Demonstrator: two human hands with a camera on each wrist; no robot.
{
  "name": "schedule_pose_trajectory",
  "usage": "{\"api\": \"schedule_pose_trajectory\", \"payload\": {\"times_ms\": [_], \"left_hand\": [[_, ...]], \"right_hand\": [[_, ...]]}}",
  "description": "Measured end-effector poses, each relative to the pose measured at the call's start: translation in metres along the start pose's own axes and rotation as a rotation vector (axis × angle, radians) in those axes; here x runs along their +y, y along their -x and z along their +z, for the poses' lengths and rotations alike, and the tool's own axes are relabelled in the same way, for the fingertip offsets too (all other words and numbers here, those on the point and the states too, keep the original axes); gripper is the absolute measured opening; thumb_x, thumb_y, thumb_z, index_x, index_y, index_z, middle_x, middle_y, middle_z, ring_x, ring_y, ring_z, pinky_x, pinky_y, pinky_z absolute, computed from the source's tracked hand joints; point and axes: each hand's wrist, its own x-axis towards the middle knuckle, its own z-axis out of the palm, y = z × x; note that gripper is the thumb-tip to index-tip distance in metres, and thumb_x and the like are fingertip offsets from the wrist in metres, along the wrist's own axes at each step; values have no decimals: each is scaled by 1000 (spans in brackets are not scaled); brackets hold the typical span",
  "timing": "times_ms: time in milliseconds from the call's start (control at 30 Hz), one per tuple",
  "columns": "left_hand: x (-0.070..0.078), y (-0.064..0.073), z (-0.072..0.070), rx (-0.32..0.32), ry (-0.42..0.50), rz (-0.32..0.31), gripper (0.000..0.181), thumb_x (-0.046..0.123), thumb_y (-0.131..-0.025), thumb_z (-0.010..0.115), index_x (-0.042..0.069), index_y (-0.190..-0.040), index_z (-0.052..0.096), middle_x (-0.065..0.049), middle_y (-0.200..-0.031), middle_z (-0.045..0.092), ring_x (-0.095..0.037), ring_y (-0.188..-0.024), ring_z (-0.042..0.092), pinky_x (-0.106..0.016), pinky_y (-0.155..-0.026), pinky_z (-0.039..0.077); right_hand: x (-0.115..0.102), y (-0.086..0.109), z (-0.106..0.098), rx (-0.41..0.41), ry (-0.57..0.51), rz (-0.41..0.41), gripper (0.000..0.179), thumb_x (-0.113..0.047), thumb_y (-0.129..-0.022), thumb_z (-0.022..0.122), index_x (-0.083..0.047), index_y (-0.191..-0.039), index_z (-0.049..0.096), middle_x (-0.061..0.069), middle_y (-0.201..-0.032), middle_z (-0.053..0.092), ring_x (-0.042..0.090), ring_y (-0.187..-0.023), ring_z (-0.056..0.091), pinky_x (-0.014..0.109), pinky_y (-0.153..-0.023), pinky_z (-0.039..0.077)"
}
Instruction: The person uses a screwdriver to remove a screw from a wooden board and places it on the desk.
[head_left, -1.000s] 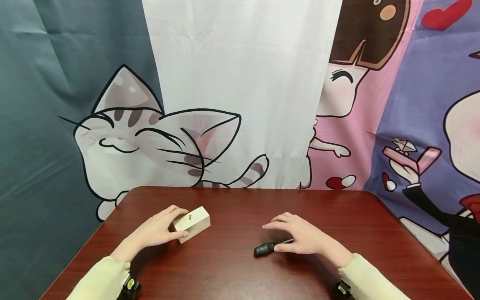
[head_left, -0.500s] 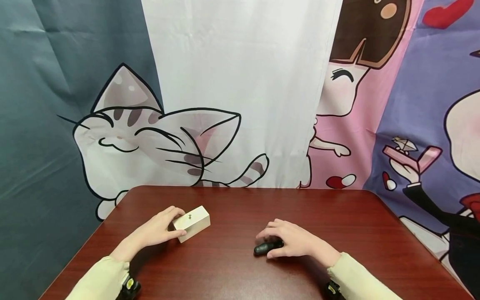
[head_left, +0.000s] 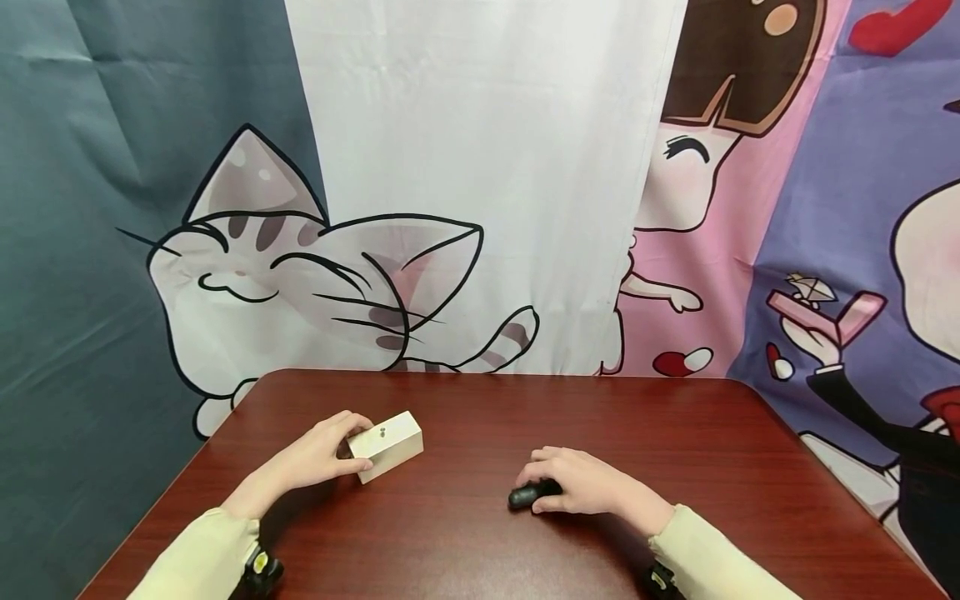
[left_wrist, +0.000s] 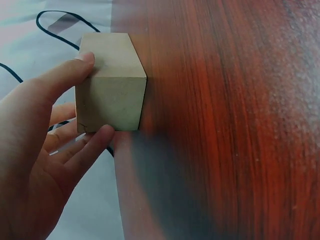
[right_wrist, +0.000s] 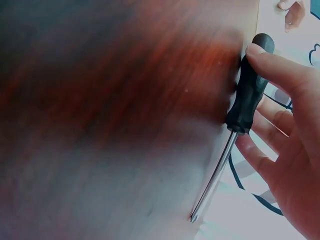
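Observation:
A pale wooden block [head_left: 390,454] rests on the table, left of the middle, with small dark marks on its top. My left hand [head_left: 315,457] holds its near-left end, thumb on one side and fingers on the other; the left wrist view shows the block [left_wrist: 111,102] between thumb and fingers. To the right, my right hand [head_left: 588,482] grips a screwdriver [head_left: 523,497] by its black handle. From the right wrist, the thumb presses on the screwdriver handle [right_wrist: 248,90] with fingers behind it, and the bare metal shaft [right_wrist: 214,176] runs down to its tip.
Both things lie on a reddish-brown wooden table [head_left: 450,533] with rounded far corners. Behind it hangs a printed cloth [head_left: 480,167] with cartoon figures. A dark device [head_left: 261,571] is strapped at the left wrist, and another [head_left: 663,577] at the right.
My right hand has moved left and down, and its fingers have come round the screwdriver handle. The left hand and the block have stayed nearly in place.

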Motion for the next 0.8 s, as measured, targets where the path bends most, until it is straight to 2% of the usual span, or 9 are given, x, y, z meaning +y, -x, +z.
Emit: {"api": "schedule_pose_trajectory", "payload": {"times_ms": [233, 433, 667, 800], "left_hand": [[0, -1, 0, -13, 70, 5, 43, 28, -81, 82, 8, -114, 61, -2, -102, 61, -6, -86, 54, -17, -66, 51], [0, -2, 4, 10, 97, 39, 42, 24, -81, 82, 6, -114, 62, -3, -103, 62, -7, -86, 55, -18, -66, 54], [3, -6, 11, -6, 130, 58, 44, 22, -82, 81, 6, -117, 61, -5, -107, 62, -7, -89, 57, -19, -69, 57], [6, -8, 13, -12, 150, 68, 44, 23, -83, 80, 5, -119, 61, -6, -107, 62, -8, -90, 58, -19, -71, 58]], "right_hand": [[-1, 1, -4, 5, 12, 32, 25, -33, -85, 77, -36, -107, 67, -15, -93, 58, 2, -88, 56, 19, -73, 50], [0, 4, -12, 63, 19, 19, 25, -31, -85, 78, -33, -108, 67, -13, -93, 59, 4, -84, 57, 17, -72, 49], [-1, 5, -20, 111, -5, 26, 25, -30, -86, 77, -33, -109, 67, -14, -93, 57, 4, -79, 55, 13, -70, 45], [-3, 4, -24, 143, -29, 30, 28, -29, -86, 77, -34, -111, 67, -15, -97, 58, 0, -81, 54, 13, -71, 47]]}}
